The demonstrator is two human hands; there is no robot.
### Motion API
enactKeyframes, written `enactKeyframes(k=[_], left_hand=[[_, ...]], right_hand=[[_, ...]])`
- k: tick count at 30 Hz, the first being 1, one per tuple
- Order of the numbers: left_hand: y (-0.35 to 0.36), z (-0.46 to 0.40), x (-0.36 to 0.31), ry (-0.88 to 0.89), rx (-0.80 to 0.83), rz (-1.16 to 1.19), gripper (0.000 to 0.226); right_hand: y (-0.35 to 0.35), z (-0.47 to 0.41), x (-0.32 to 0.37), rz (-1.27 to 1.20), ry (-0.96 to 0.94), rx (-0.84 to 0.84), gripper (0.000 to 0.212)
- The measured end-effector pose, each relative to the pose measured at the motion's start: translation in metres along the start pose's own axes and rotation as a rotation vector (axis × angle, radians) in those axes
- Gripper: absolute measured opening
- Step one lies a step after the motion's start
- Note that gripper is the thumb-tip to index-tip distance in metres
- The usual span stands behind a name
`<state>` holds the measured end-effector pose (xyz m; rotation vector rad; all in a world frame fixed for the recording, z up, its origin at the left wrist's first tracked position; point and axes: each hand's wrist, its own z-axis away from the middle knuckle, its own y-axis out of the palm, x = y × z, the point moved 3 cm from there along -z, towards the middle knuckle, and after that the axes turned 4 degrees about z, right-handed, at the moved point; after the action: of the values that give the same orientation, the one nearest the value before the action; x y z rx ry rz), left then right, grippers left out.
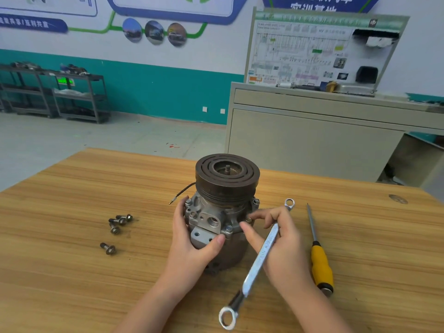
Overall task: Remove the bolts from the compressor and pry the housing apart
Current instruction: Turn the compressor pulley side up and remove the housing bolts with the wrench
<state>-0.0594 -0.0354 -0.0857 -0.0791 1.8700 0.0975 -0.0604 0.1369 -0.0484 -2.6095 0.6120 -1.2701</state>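
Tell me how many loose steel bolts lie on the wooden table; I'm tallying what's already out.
4. Three dark steel flange bolts cluster left of the compressor. A fourth lies alone nearer the person. Others could be hidden behind the compressor or hands.

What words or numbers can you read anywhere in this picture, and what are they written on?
"共享 / 互利共赢", partly cut off: blue wall banner.
Large white characters, cropped and too unsure to quote: blue wall sign.
"HV": wiring diagram board; its other print is too small and blurred.
Stamped marks, unreadable: wrench.
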Motion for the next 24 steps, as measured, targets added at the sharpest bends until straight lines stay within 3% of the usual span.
enactKeyframes(k=[6, 11, 16, 21, 24], left_hand=[[-0.0004, 0.0002, 0.0002, -0.005, 0.0, -0.003, 0.1], [-0.0009, -0.0006, 0.0022, -0.007, 0.002, 0.001, 0.108], [0.0, -0.0001, 0.0012, -0.006, 0.006, 0.006, 0.104], [0.0001, 0.0001, -0.0011, -0.004, -0.001, -0.002, 0.106], [0.0002, 0.0003, -0.0012, -0.004, -0.002, -0.019, 0.107]], right_hand=[[-0.0008, 0.0011, 0.0, -0.034, -0.024, 0.008, 0.045], [-0.0019, -0.0008, -0.0007, -0.002, -0.023, -0.048, 0.046], [0.0013, 0.001, 0.0018, -0.042, -0.018, 0.044, 0.046], [-0.0006, -0.0018, -0.0011, -0.007, 0.012, -0.029, 0.043], [-0.0004, -0.0008, 0.001, -0.026, -0.012, 0.023, 0.049]])
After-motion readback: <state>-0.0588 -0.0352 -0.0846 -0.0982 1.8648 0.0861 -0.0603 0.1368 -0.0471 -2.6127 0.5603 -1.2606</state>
